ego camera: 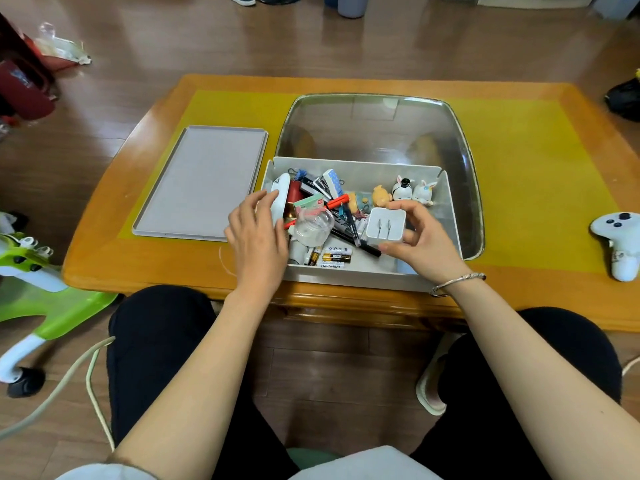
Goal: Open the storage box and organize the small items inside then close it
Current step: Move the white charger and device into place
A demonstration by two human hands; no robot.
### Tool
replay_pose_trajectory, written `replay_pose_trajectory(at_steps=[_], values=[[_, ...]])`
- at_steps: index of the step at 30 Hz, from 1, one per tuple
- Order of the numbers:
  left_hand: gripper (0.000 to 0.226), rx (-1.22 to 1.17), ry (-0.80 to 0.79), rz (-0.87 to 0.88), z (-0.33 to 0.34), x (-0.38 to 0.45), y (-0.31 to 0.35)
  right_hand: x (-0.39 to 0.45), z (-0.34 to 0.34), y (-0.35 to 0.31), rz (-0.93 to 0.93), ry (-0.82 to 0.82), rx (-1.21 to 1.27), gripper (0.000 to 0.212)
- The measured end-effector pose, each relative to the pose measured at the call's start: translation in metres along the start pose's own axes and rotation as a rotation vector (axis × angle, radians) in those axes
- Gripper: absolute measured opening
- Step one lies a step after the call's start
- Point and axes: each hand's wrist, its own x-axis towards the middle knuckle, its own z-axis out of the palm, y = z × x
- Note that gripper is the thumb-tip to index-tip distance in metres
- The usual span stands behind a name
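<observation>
From my remote seat, the head camera looks down on a wooden coffee table [104,271] where the open storage box [446,202] sits at the near edge, directly between the person's two forearms. The box's flat grey lid [204,181] lies off to its left on the yellow mat [536,168], and the far part of the box overlaps a clear glass inset [374,129] in the tabletop. The right hand [419,240] is clamped on a white plug adapter [386,227] – thumb below, fingers curled over its far side, prongs facing me – held just above the right half of the box. The left hand [258,233] hovers over the box's left wall with fingers loosely spread, its fingertips touching a white oblong object [281,190] that leans against that wall; I cannot tell whether it actually holds it. Between the two hands lies the jumble: a clear glass jar [313,227] on its side, a red marker [337,201], black pens [356,242] and a row of batteries [336,255] against the near wall. Three small animal figurines [403,190] stand along the far right – just beyond the right hand's fingers. A white game controller [620,237] rests well apart at the table's right edge, and a silver bracelet [457,281] circles the right wrist.
</observation>
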Motion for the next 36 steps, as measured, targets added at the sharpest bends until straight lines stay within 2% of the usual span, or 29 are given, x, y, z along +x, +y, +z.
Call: replay_pose_trajectory(at_steps=[5, 13, 16, 22, 24, 28, 36], values=[[0.032, -0.142, 0.059, 0.168, 0.01, -0.005, 0.03, -0.001, -0.001, 0.001, -0.022, 0.034, -0.024, 0.059], [0.053, -0.209, -0.234, 0.402, 0.033, -0.014, 0.07, -0.004, -0.001, 0.0, -0.102, 0.11, -0.037, 0.057], [0.059, -0.24, -0.27, 0.391, 0.039, -0.016, 0.08, -0.005, -0.001, 0.002, -0.108, 0.114, -0.079, 0.055], [0.055, -0.376, -0.328, 0.327, 0.043, -0.013, 0.081, -0.006, 0.001, 0.007, -0.121, 0.121, -0.123, 0.06], [0.051, -0.451, -0.365, 0.307, 0.043, -0.011, 0.079, -0.005, 0.0, 0.007, -0.112, 0.128, -0.13, 0.053], [0.051, -0.573, -0.375, 0.253, 0.043, -0.005, 0.075, -0.006, -0.008, 0.006, -0.108, 0.108, -0.031, 0.026], [0.049, -0.66, -0.435, 0.24, 0.039, -0.006, 0.076, -0.002, -0.006, 0.007, -0.021, -0.048, -0.056, 0.021]])
